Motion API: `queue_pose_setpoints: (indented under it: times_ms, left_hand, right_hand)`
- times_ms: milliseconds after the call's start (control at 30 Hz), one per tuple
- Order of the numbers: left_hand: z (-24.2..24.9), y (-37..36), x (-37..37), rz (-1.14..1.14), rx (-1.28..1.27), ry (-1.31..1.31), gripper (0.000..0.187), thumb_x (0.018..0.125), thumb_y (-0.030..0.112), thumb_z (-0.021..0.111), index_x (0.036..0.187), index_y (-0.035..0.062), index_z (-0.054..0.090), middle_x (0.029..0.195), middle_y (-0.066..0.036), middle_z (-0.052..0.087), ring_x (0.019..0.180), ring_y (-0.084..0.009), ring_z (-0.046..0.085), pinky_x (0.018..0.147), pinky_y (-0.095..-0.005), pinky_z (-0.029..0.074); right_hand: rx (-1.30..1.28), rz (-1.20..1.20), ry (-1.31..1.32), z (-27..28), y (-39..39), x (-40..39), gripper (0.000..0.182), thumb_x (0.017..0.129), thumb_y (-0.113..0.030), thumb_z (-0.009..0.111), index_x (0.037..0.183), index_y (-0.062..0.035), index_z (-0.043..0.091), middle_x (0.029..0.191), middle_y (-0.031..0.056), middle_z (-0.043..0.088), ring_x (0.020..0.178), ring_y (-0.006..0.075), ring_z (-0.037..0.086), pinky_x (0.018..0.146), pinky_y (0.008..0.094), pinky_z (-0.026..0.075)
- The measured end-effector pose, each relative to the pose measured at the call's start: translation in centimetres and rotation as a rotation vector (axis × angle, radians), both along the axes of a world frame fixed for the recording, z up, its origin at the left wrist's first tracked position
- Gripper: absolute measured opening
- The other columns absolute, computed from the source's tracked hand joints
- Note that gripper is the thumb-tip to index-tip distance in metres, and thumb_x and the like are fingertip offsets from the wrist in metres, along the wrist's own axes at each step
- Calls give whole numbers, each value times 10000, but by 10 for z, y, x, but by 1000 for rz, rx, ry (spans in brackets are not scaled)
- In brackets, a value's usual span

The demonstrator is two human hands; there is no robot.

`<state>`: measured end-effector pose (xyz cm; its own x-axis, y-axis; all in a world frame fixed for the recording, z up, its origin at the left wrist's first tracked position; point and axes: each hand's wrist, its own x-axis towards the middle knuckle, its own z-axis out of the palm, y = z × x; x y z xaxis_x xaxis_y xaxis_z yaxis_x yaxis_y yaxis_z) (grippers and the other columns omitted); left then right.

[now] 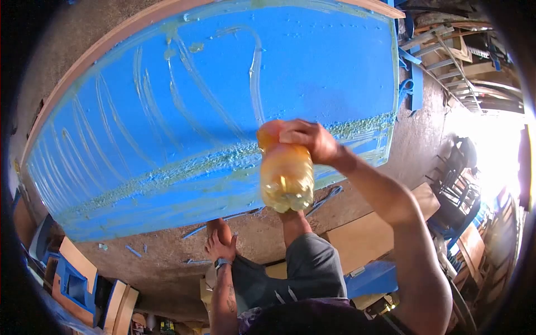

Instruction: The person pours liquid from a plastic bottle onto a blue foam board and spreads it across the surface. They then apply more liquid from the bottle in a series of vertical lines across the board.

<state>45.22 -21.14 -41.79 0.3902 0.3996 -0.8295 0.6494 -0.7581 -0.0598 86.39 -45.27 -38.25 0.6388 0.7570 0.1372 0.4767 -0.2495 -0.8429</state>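
Your right hand [312,142] closed around neck of clear plastic bottle of yellowish liquid [286,173], long axis toward you, over near edge of large blue glue-streaked board [195,100]. Left hand [219,245] rests open on knee, well apart.

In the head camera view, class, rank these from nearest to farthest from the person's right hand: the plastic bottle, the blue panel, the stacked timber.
1. Plastic bottle: gripped in the right hand.
2. Blue panel: lying just beyond the hand.
3. Stacked timber: far off, top right corner.
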Motion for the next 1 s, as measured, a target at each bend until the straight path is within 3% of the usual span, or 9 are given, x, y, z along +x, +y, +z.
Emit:
queue_pose_setpoints:
  times_ms: [167, 233, 333, 400, 500, 667, 767, 800, 1000]
  left_hand:
    - [3, -16, -5, 5, 15, 56, 859, 693, 642, 590, 1346, 128, 371, 1311, -159, 457, 1240, -347, 377, 1034, -511, 240]
    - [8, -29, 5, 7, 30, 107, 867, 693, 638, 587, 1351, 119, 364, 1313, -169, 452, 1238, -351, 379, 1035, -512, 242]
    - [4, -48, -6, 14, 35, 138, 873, 690, 631, 589, 1353, 111, 360, 1318, -185, 439, 1240, -350, 378, 1039, -507, 246]
    - [6, -66, -11, 33, 17, 137, 873, 687, 627, 593, 1351, 108, 362, 1322, -191, 430, 1244, -346, 372, 1041, -501, 248]
    - [4, -78, -4, 90, -12, 122, 866, 685, 620, 601, 1343, 106, 372, 1329, -188, 420, 1254, -340, 361, 1042, -492, 251]
    - [2, -81, -19, 85, -11, 175, 833, 696, 604, 608, 1342, 132, 380, 1340, -167, 411, 1265, -333, 345, 1046, -482, 251]
    - [5, -85, -26, 123, 6, 134, 804, 707, 593, 607, 1343, 155, 381, 1338, -164, 410, 1255, -332, 354, 1045, -481, 248]
    - [5, -87, -24, 109, 8, 147, 798, 711, 590, 606, 1343, 158, 380, 1338, -164, 411, 1253, -333, 355, 1045, -482, 248]
    - [13, -103, -10, 109, -4, 151, 789, 716, 581, 608, 1344, 167, 371, 1339, -166, 410, 1251, -342, 356, 1039, -503, 244]
  right_hand:
    - [-197, -147, -453, -26, 52, 126, 413, 721, -139, 658, 1121, -189, 566, 908, 93, 589, 809, 308, 593, 706, 378, 520]
    - [120, -313, -206, -32, 82, 168, 507, 618, -11, 736, 1089, 0, 547, 1014, 163, 620, 901, 234, 604, 756, 347, 480]
    - [226, -564, -217, -35, 86, 163, 477, 636, -2, 711, 1085, -14, 552, 973, 165, 624, 866, 265, 615, 730, 342, 478]
    - [186, -360, 412, -36, 31, 118, 231, 793, -160, 628, 999, -62, 592, 963, 50, 600, 838, 125, 526, 750, 331, 466]
    - [10, 21, 278, -8, -43, 44, 357, 754, -101, 635, 1106, -122, 583, 1194, 81, 571, 1031, 258, 580, 867, 375, 478]
    - [-113, 413, -211, -16, -74, 88, 439, 699, -176, 678, 1125, -156, 573, 1113, 82, 589, 978, 288, 591, 798, 375, 517]
    - [-60, 105, -432, -35, -35, 174, 349, 694, -129, 693, 1021, -59, 593, 929, 141, 618, 784, 299, 618, 645, 338, 521]
    - [-253, 19, -235, -19, -24, 192, 296, 746, -124, 681, 1010, -28, 590, 953, 128, 626, 805, 261, 627, 667, 332, 519]
    - [316, -368, 211, -39, -22, 189, 376, 645, -55, 699, 1004, -51, 589, 944, 141, 619, 868, 292, 597, 706, 348, 482]
